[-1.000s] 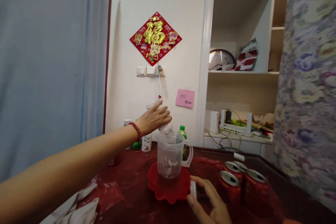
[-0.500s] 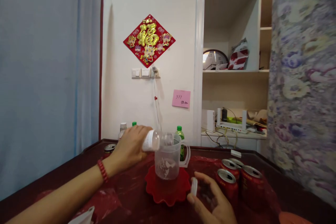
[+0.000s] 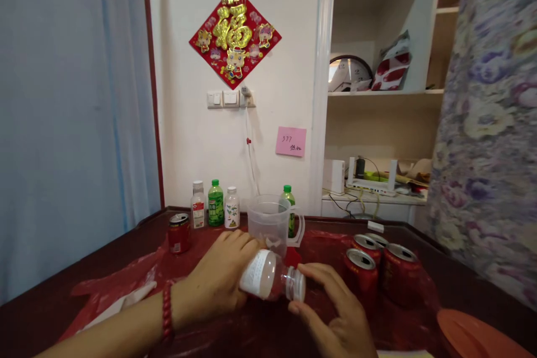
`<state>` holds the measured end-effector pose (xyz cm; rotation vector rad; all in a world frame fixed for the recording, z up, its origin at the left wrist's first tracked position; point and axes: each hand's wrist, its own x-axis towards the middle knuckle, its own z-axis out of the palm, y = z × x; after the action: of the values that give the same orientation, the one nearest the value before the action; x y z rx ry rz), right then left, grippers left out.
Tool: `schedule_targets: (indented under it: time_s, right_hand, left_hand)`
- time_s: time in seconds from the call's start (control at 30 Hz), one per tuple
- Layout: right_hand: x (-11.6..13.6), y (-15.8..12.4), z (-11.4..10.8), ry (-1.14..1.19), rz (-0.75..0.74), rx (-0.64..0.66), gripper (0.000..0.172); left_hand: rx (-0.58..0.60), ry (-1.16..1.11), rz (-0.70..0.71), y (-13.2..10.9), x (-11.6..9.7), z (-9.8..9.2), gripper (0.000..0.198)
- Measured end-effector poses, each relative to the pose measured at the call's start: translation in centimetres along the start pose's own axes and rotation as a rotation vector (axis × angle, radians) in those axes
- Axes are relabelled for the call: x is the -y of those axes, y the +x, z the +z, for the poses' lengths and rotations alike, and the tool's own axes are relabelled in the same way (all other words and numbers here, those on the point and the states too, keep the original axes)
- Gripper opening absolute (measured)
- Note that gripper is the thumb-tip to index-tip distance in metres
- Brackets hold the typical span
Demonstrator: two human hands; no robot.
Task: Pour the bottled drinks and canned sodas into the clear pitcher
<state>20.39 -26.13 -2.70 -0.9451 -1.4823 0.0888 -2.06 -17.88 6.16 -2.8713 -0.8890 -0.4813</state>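
My left hand (image 3: 218, 271), with a red bead bracelet at the wrist, is wrapped round a clear plastic bottle (image 3: 272, 275) with a white label. The bottle lies nearly sideways, its mouth pointing right. At that mouth, the thumb and forefinger of my right hand (image 3: 335, 313) pinch a white cap (image 3: 298, 286). I cannot tell whether the cap is screwed on. Just behind stands a translucent plastic jug (image 3: 268, 217) with a handle on its right. A red scalloped dish (image 3: 293, 257) shows beneath it, mostly hidden by the bottle and hands.
Several red drink cans (image 3: 361, 274) stand open at the right, and another can (image 3: 179, 233) at the left. Bottles, including a green one (image 3: 215, 204), line the wall. Red plastic film (image 3: 138, 268) covers part of the table. An orange object (image 3: 478, 333) sits front right.
The bottle, tipped at the jug's rim before, has come down and right in my left hand. Its mouth now meets the cap in my right hand. The view has tilted down.
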Motion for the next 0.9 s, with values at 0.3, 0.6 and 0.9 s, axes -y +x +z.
schedule_targets:
  time_s: [0.3, 0.6, 0.9]
  right_hand:
    - [1.0, 0.4, -0.3, 0.019, -0.191, -0.009, 0.026]
    - [0.5, -0.9, 0.8, 0.15, 0.268, 0.076, 0.024]
    - [-0.5, -1.4, 1.3, 0.099, 0.199, 0.088, 0.025]
  left_hand:
    - [0.069, -0.001, -0.022, -0.1, -0.9, -1.0, 0.036]
    - [-0.063, 0.067, 0.023, -0.2, -0.8, 0.4, 0.066]
    - [-0.063, 0.076, -0.018, -0.8, -0.5, 0.8, 0.07]
